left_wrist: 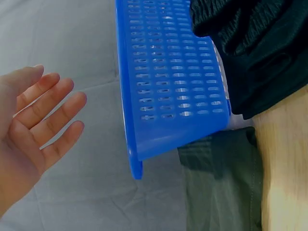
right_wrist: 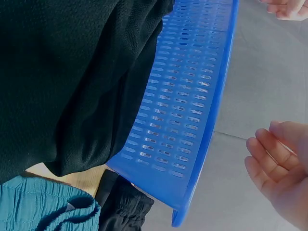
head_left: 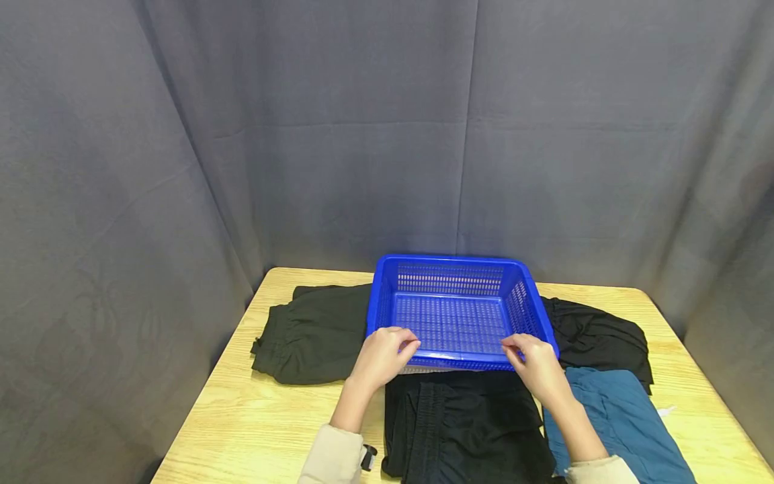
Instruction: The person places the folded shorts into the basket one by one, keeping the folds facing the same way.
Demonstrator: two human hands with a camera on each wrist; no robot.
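A blue plastic basket (head_left: 447, 316) with slotted walls stands toward the back of the table; its slotted floor shows. Above the basket's near left corner is my left hand (head_left: 385, 353), and my right hand (head_left: 532, 363) hovers by its near right corner. Both wrist views show the fingers apart from the rim, loosely bent, with nothing held. Directly in front of the basket lies a folded pair of black pants (head_left: 471, 430) with a gathered waistband, between my forearms. Under my right forearm spreads a folded teal garment (head_left: 623, 423).
Dark green pants (head_left: 320, 329) lie folded left of the basket, and another black garment (head_left: 598, 336) lies to its right. A pale thing (head_left: 423, 369) peeks out under the basket's front. Grey curtains (head_left: 363, 134) hang behind and beside the wooden table (head_left: 242, 417).
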